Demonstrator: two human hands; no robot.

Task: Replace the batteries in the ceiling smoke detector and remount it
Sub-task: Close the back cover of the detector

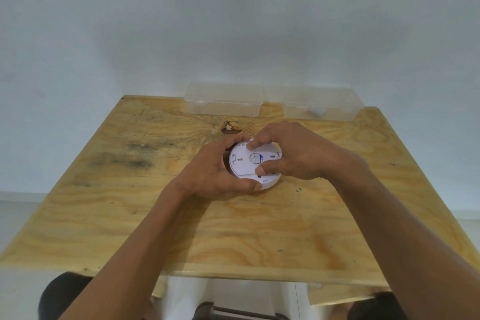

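Observation:
A round white smoke detector (244, 166) lies back side up near the middle of the plywood table (155, 215). Its flat back plate shows slots and a round centre hole with a bit of blue inside. My left hand (215, 171) wraps the detector's left and near rim, thumb along the front edge. My right hand (293, 153) comes over from the right, with a fingertip pressing the plate's far side and the thumb on its near side. No loose batteries are in view.
Two clear plastic boxes stand at the table's far edge against the white wall: one closed (223, 101), one to its right (322, 106) with a small pale item inside. A dark knot (230, 127) marks the wood behind the detector.

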